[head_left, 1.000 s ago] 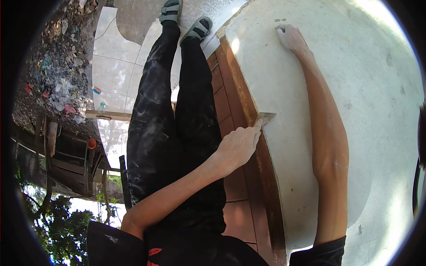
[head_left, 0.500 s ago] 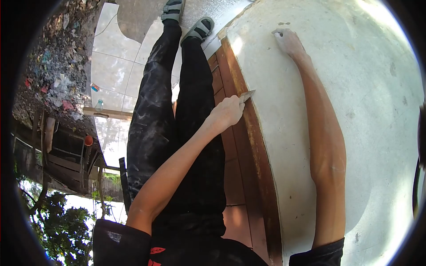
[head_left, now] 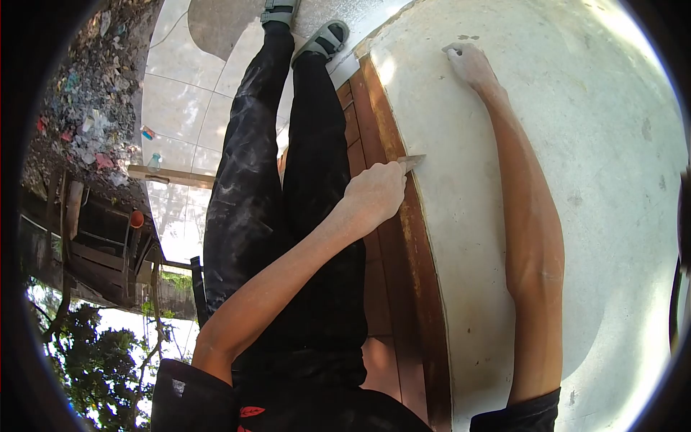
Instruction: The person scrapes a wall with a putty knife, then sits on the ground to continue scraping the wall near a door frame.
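Observation:
My left hand (head_left: 376,191) is closed round a small putty knife (head_left: 412,162), its handle mostly hidden in the fingers. The pointed metal blade reaches over a brown wooden edge strip (head_left: 412,230) onto a pale, whitish plastered surface (head_left: 475,237). Farther up that surface, my right hand (head_left: 471,63) rests with curled fingers, dusted white. Whatever it may hold is hidden from me. Both forearms are bare below black sleeves.
Reddish-brown panels (head_left: 378,288) run beside the wooden strip. My sandalled feet (head_left: 327,39) stand on pale floor tiles (head_left: 173,108). A wooden plank (head_left: 173,176) crosses the tiles, near scattered litter (head_left: 93,137). An orange pot (head_left: 137,218) is farther left.
My left hand has shifted slightly right and down along the wooden strip. The blade has turned to point more directly right. My right hand stays in nearly the same place.

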The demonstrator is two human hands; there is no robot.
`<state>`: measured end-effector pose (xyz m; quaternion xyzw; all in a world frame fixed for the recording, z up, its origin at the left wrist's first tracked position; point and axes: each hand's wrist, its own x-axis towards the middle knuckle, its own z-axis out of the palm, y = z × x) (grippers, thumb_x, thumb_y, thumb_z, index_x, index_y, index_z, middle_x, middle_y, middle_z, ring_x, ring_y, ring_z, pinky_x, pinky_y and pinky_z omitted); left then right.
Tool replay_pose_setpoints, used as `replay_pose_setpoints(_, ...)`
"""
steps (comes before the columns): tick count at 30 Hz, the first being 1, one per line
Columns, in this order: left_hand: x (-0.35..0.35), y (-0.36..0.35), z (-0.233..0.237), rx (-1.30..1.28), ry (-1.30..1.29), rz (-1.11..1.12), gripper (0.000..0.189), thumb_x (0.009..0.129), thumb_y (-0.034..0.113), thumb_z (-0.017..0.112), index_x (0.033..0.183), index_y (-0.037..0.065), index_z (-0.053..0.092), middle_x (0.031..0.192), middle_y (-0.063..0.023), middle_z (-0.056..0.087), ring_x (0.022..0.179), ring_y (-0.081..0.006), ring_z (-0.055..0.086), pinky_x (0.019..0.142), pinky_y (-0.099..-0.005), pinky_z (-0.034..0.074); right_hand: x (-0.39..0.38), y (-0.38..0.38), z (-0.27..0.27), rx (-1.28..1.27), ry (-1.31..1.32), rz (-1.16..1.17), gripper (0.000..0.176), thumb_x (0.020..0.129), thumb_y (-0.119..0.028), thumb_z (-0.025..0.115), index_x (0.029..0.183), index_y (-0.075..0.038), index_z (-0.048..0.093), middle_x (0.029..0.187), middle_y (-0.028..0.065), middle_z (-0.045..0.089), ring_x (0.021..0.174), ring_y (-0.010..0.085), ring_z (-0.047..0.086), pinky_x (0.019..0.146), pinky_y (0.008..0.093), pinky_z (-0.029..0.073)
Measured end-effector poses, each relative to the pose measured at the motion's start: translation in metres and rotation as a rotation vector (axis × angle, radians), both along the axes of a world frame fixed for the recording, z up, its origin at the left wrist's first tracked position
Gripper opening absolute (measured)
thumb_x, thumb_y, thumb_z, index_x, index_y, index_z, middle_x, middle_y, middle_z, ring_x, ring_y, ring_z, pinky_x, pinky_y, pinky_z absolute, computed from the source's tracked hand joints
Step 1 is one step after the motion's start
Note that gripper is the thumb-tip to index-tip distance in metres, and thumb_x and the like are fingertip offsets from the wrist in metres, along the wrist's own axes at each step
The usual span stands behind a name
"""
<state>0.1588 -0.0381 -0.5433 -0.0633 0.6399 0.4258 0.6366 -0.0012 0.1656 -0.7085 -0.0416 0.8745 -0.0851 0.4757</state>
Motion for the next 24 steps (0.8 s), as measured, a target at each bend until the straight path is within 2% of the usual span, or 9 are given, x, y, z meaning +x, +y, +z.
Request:
replay_pose_setpoints(9,-0.023,-0.002,-0.003,0.024,-0.061,0.052,0.032,0.101,0.019,0.039,0.096,-0.006,0.059,0.083,-0.025,0.068,0.079,-0.0394,0.069,0.07,-0.0496,0.056,-0.007,-0.003,-0.005,-0.007,-0.008,0.066,0.034,0.088,-0.021,0.049,0.11,-0.005,0.07,0.108,0.0182,0.07,0.104,0.0342,0.064,0.095,0.0405,0.047)
replay_pose_setpoints(11,-0.02,-0.003,0.02,0.092,-0.077,0.035,0.037,0.101,0.02,0.041,0.127,-0.001,0.057,0.082,-0.0244,0.066,0.075,-0.0402,0.066,0.071,-0.0481,0.054,-0.005,-0.003,-0.002,0.014,-0.024,0.097,0.034,0.088,-0.022,0.05,0.11,-0.006,0.071,0.108,0.0181,0.069,0.104,0.0344,0.064,0.095,0.0409,0.047)
replay_pose_setpoints(13,-0.017,0.0,0.026,0.093,-0.062,0.027,0.039,0.101,0.02,0.041,0.133,0.003,0.054,0.081,-0.025,0.066,0.076,-0.0401,0.067,0.072,-0.0486,0.054,-0.005,-0.009,0.006,0.096,-0.084,0.211,0.034,0.087,-0.022,0.048,0.106,-0.008,0.072,0.108,0.0187,0.069,0.103,0.0355,0.064,0.095,0.0434,0.047)
replay_pose_setpoints(14,-0.018,0.001,0.024,0.084,-0.047,0.047,0.032,0.102,0.021,0.038,0.114,-0.002,0.057,0.08,-0.0247,0.067,0.077,-0.0403,0.068,0.071,-0.0493,0.055,-0.004,-0.008,0.002,0.094,-0.084,0.215,0.034,0.087,-0.022,0.048,0.106,-0.008,0.072,0.108,0.0187,0.069,0.103,0.0355,0.064,0.095,0.0434,0.047)
replay_pose_setpoints(15,-0.019,0.002,0.021,0.075,-0.033,0.068,0.039,0.103,0.022,0.036,0.094,-0.007,0.059,0.08,-0.0245,0.068,0.077,-0.0406,0.069,0.069,-0.0501,0.056,-0.002,-0.006,0.0,0.064,-0.093,0.33,0.035,0.087,-0.022,0.046,0.105,-0.008,0.072,0.108,0.0186,0.069,0.103,0.0358,0.064,0.096,0.0442,0.047)
replay_pose_setpoints(19,-0.024,0.005,-0.018,0.067,0.026,0.083,0.044,0.104,0.025,0.033,0.089,-0.005,0.061,0.078,-0.0236,0.068,0.075,-0.0398,0.069,0.069,-0.0492,0.057,0.005,0.004,-0.013,0.023,-0.143,0.525,0.037,0.085,-0.021,0.044,0.105,-0.007,0.072,0.11,0.0186,0.068,0.104,0.0362,0.063,0.098,0.0448,0.045)
replay_pose_setpoints(21,-0.028,0.001,-0.01,0.094,-0.012,0.058,0.039,0.104,0.023,0.034,0.097,-0.005,0.061,0.078,-0.0231,0.068,0.074,-0.0396,0.069,0.067,-0.0482,0.057,-0.008,-0.015,0.004,0.1,-0.193,0.474,0.037,0.085,-0.021,0.044,0.106,-0.007,0.071,0.111,0.0187,0.068,0.105,0.036,0.063,0.098,0.0447,0.045)
replay_pose_setpoints(23,-0.023,-0.003,0.021,0.122,0.056,0.076,0.036,0.101,0.018,0.039,0.129,0.003,0.056,0.075,-0.024,0.064,0.069,-0.0384,0.066,0.065,-0.0478,0.055,-0.013,-0.016,0.003,0.178,-0.25,0.421,0.038,0.085,-0.021,0.044,0.107,-0.006,0.071,0.111,0.0189,0.068,0.105,0.0358,0.063,0.098,0.0446,0.045)
replay_pose_setpoints(24,-0.023,-0.004,0.034,0.137,0.069,0.051,0.039,0.101,0.016,0.039,0.135,0.003,0.051,0.073,-0.0237,0.064,0.064,-0.0375,0.064,0.062,-0.0472,0.055,-0.016,-0.011,-0.004,0.112,-0.228,0.396,0.038,0.085,-0.021,0.044,0.108,-0.006,0.07,0.112,0.0198,0.067,0.105,0.0363,0.063,0.097,0.0452,0.046)
